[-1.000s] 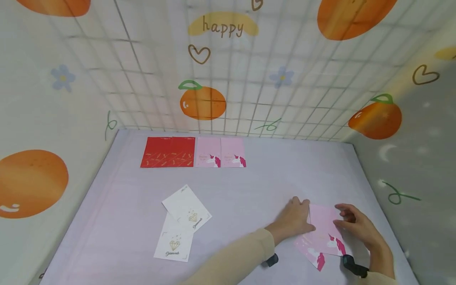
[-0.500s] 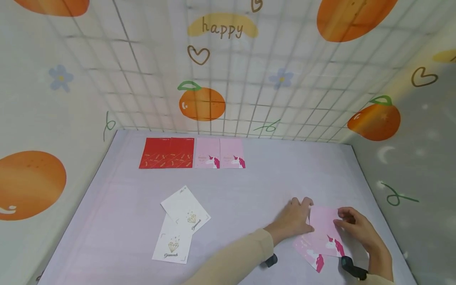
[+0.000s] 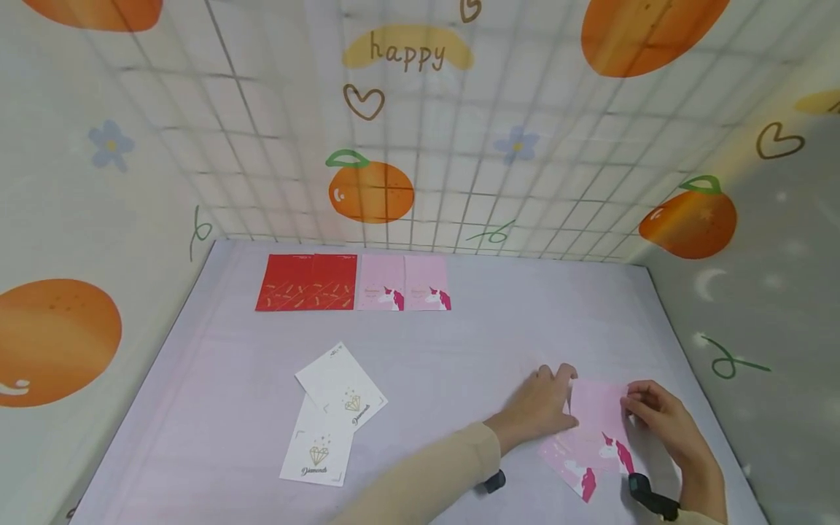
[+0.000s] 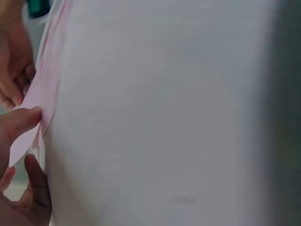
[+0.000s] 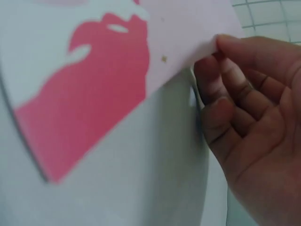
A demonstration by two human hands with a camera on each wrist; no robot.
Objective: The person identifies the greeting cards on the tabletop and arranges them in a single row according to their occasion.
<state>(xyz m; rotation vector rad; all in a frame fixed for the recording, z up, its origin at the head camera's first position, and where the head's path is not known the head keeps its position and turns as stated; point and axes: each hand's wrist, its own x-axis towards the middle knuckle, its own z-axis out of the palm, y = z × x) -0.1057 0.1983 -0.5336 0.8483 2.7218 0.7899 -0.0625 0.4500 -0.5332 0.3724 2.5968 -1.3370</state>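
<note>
Two pink cards lie overlapped at the right of the table in the head view. The upper unicorn card (image 3: 597,408) stands nearly straight, over a tilted lower unicorn card (image 3: 574,470). My left hand (image 3: 541,401) holds the left edge of the upper card, its thumb on the pink surface and its fingers bent near the top left corner. At the opposite edge my right hand (image 3: 663,419) pinches the upper card between thumb and forefinger. That edge is raised off the white surface in the right wrist view, where the pink card (image 5: 188,42) slants upward to the fingertips.
Two red cards (image 3: 305,283) and two pink unicorn cards (image 3: 405,283) sit in a row along the table's far edge. Two white diamond cards (image 3: 328,415) overlap at the left of centre. Printed cloth walls (image 3: 426,131) enclose the back and sides of the table (image 3: 499,321).
My right hand has shifted slightly right, and its thumb has drawn close to the forefinger at the card's edge. The left hand stays at the card's left edge.
</note>
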